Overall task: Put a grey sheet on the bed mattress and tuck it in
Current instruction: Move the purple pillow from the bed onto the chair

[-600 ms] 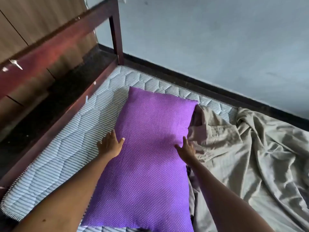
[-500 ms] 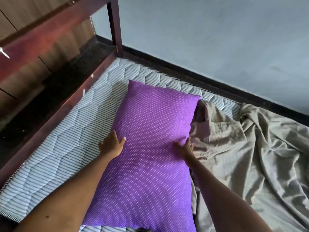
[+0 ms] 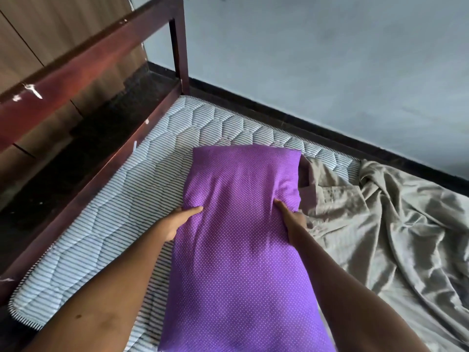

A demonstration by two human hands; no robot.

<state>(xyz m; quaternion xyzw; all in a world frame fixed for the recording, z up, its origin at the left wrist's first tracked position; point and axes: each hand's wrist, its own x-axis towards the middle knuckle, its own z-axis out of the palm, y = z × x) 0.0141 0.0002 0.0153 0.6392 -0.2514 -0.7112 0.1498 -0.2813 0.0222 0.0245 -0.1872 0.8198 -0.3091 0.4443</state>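
Gripping the purple dotted pillow by both long sides, I have it in the middle of the frame, lying lengthwise over the striped quilted mattress. My left hand clasps the pillow's left edge, thumb laid across the top and fingers tucked under, out of sight. My right hand does the same on the right edge, its thumb dug into the cover so the fabric puckers around it; its fingers are hidden beneath too. The grey sheet is not spread. It lies crumpled over the right part of the frame, covering that stretch of mattress, with a folded edge bunched just beside my right hand and touching the pillow's right side. The left and upper part of the mattress is bare up to the dark wooden bed rail in the upper left.

I judge the step in hand to be clearing the pillow away so the sheet can go on. Several things could spoil it. The filling looks soft, so with a hold this far along, the near end may sag and slide out of my grasp. My right fingers may have caught a fold of sheet below the pillow, though I cannot tell; if so, lifting would drag the sheet into a worse heap. Swinging left, the pillow could knock the rail.
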